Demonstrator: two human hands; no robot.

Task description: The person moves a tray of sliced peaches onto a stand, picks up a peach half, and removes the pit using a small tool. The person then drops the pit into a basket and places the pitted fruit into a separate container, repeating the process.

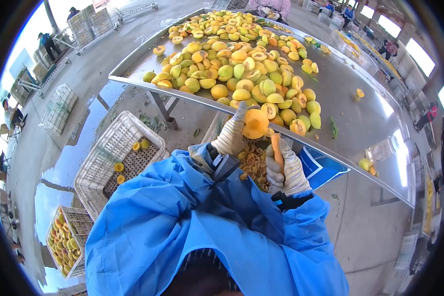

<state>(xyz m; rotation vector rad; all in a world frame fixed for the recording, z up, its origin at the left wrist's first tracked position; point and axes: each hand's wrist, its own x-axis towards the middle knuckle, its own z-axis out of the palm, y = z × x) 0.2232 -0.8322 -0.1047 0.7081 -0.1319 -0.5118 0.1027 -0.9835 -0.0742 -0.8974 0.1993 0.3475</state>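
While the left hand (233,127) grips a peach half (255,124) at the edge of the table (352,111), its cut face is turned up, presumably exposing the hollow to the tool (277,149) clamped in the right hand (282,167). Hands close, not touching. Scraps (254,166) lie below, probably where trimmings drop; pile (232,64) within reach.

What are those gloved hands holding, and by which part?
The left hand holds a fruit half by its side; the right hand grips a tool by its orange handle.
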